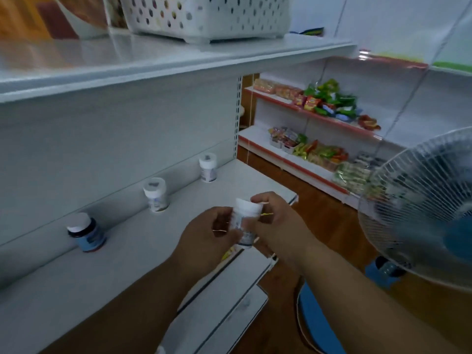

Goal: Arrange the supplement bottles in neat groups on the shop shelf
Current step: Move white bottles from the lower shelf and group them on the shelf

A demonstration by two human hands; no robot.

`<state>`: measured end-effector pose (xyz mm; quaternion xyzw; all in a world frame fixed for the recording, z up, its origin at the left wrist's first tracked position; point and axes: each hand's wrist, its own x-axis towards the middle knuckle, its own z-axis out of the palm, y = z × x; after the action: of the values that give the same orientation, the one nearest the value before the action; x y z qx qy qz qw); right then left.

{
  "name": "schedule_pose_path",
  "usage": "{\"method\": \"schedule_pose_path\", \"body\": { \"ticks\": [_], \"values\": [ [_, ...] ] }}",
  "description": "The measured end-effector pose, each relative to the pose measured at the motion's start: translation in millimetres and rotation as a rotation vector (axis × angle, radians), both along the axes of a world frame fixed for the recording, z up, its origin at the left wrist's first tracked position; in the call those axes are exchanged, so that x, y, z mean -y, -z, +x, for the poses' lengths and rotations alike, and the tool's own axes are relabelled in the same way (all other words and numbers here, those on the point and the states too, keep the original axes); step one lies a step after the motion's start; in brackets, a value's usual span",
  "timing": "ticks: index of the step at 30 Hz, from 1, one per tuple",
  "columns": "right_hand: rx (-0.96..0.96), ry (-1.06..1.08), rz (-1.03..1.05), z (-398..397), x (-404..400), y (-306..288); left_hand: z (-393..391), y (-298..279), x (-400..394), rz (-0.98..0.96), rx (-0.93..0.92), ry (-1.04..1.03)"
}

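I hold a white supplement bottle (245,221) with a white cap above the front edge of the white shelf (122,254). My left hand (207,233) grips its left side and my right hand (275,221) curls round its right side and cap. Three more bottles stand apart along the shelf's back wall: a dark bottle (86,232) with a white cap and blue label at the left, a white bottle (155,194) in the middle, and another white bottle (208,166) at the far right.
A white perforated basket (204,19) sits on the upper shelf (153,60). A blue standing fan (421,210) is close on the right. Snack packets (327,103) fill red-edged shelves beyond. Lower shelf boards (229,302) jut out below my arms.
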<state>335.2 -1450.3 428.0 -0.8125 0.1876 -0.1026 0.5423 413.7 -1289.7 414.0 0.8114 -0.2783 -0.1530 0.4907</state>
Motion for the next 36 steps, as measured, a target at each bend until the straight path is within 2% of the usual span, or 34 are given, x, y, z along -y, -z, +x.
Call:
{"method": "schedule_pose_path", "body": {
  "ticks": [3,10,14,22,28,36],
  "values": [
    [-0.007,-0.112,-0.047,31.9,38.0,1.3,20.0,5.2,35.3,0.053,0.021,-0.073],
    [-0.037,-0.159,-0.223,111.4,78.3,26.0,80.0,21.7,82.4,0.136,0.042,-0.189],
    [-0.046,-0.201,-0.275,149.5,93.3,33.8,107.6,31.5,101.2,0.172,0.060,-0.250],
    [0.005,-0.337,-0.465,228.1,126.8,57.8,133.9,49.9,117.9,0.216,-0.008,-0.497],
    [0.067,-0.438,-0.573,264.6,143.8,66.6,137.9,60.8,126.2,0.209,-0.039,-0.637],
    [0.097,-0.493,-0.682,282.7,148.6,67.4,138.3,61.7,136.6,0.199,-0.029,-0.692]
  ]
}}
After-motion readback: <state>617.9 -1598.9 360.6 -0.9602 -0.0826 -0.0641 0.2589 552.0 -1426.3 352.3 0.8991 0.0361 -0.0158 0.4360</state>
